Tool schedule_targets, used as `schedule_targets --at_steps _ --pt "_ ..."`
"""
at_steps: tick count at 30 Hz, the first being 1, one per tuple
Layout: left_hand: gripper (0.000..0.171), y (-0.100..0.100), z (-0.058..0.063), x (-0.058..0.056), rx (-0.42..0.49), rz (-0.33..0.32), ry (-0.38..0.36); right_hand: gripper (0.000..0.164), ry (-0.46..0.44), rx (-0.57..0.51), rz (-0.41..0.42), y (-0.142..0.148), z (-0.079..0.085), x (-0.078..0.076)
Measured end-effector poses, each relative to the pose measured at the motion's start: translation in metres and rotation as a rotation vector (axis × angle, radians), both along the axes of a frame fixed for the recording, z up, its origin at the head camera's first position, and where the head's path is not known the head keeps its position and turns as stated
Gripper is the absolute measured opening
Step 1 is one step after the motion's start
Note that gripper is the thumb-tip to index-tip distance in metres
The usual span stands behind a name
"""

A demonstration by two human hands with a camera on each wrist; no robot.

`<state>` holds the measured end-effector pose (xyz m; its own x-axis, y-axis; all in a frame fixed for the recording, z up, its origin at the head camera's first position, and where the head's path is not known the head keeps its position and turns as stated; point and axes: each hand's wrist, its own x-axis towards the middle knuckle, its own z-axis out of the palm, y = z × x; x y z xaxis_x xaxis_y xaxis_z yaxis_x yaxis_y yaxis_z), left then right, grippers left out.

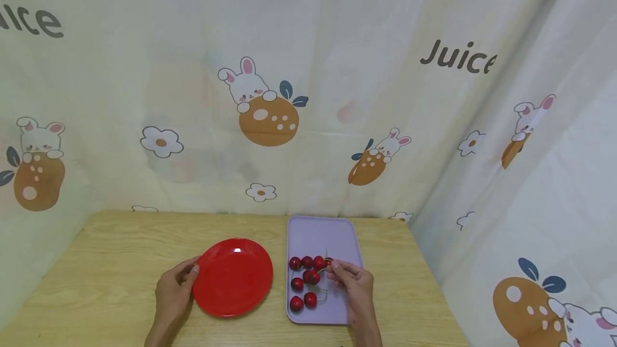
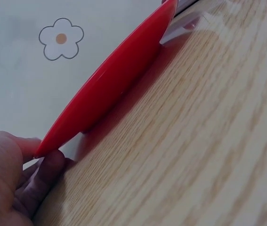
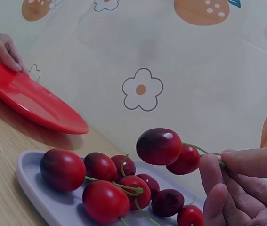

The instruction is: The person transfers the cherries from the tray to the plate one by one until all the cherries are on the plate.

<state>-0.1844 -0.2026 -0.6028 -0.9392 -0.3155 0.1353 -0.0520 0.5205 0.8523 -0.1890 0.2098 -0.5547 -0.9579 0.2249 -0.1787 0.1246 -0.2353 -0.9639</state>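
By its left rim, a round red plate (image 1: 233, 277) is gripped between the thumb and fingers of my left hand (image 1: 173, 291). In the left wrist view, the plate (image 2: 109, 80) appears edge-on, close to the table. With thumb and fingertips, my right hand (image 1: 355, 285) pinches the green stems of a pair of dark red cherries (image 3: 159, 147). The pair hangs above a pale purple rectangular tray (image 1: 320, 234). Several other cherries (image 3: 106, 201), some with stems, lie in the tray. My right palm is partly out of the right wrist view.
Both plate and tray stand on a light wood-grain table (image 1: 125, 245), the plate left of the tray with a narrow strip of wood between them. A pale curtain (image 1: 193, 68) printed with rabbits, fruit and flowers hangs behind the table and along its sides.
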Motion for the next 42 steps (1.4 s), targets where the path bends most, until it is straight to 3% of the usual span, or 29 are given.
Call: schedule_targets --at_steps 8,34,42 --pt "0.029 0.0 -0.001 0.001 -0.008 -0.001 0.009 0.023 0.024 -0.017 0.025 -0.005 -0.001 0.001" --pt "0.029 0.001 0.001 0.002 0.003 0.007 -0.014 0.008 0.018 -0.02 0.035 -0.021 0.001 -0.001" --pt "0.029 0.001 0.001 0.002 -0.004 0.004 0.009 0.01 0.053 -0.022 0.047 -0.023 0.003 0.001"
